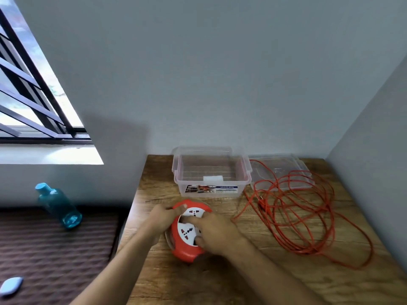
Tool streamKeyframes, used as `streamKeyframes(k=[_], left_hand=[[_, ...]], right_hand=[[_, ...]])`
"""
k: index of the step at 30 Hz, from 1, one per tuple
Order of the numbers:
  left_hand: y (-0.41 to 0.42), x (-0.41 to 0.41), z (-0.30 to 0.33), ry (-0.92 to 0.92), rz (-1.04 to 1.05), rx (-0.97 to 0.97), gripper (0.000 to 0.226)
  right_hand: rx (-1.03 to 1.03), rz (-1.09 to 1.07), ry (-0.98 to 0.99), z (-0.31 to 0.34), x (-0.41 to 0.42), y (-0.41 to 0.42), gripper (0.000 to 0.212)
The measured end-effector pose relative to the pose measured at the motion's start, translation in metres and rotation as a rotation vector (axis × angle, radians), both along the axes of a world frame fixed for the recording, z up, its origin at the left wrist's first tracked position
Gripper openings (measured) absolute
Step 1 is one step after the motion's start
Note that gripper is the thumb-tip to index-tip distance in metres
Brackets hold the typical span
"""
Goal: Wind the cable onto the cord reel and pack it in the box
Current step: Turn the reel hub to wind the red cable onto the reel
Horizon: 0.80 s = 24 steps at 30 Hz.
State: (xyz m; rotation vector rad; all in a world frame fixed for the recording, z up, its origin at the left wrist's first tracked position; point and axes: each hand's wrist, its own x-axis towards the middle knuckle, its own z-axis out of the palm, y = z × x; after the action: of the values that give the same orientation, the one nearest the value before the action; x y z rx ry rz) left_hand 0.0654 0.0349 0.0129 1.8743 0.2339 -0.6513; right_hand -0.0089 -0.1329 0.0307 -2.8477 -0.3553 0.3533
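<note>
Two hands meet on one small reel, while nearly all of the cable is still loose on the surface (220, 282), so by my judgement the winding has barely begun. Taking the reel as the clock's centre, the orange cable (308, 219) sprawls in wide, overlapping loops from about one o'clock round to four o'clock, its long spread running from far to near along the right side of the wood. Its far loops lie over the clear lid (284, 170), which sits flat at roughly one o'clock. The clear box (211, 172) stands open and empty at twelve o'clock, just beyond the reel, its labelled wall facing the person.

The cord reel (187, 232), red with a white socket face turned upward, lies near the surface's left edge. A strand of cable runs in towards it from about three o'clock, though where it enters the rim is hidden by the right hand.

The left hand (164, 217) has its grip clenched on the reel's rim at about ten o'clock, steadying the body. The right hand (214, 233) lies across the socket face at four o'clock, fingers pressed down on it, apparently to turn it; it is the nearer hand to the loose cable. I judge that any feeding of slack must come from that right side.
</note>
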Motion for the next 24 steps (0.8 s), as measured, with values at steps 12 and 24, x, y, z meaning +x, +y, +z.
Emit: streamKeyframes(k=[12, 24], left_hand=[[-0.053, -0.049, 0.041, -0.127, 0.458, -0.476, 0.017], [-0.069, -0.048, 0.054, -0.388, 0.356, -0.172, 0.022]], right_hand=[[0.525, -0.615, -0.023, 0.001, -0.011, -0.013, 0.069], [0.628, -0.547, 0.091, 0.039, -0.039, -0.071, 0.023]])
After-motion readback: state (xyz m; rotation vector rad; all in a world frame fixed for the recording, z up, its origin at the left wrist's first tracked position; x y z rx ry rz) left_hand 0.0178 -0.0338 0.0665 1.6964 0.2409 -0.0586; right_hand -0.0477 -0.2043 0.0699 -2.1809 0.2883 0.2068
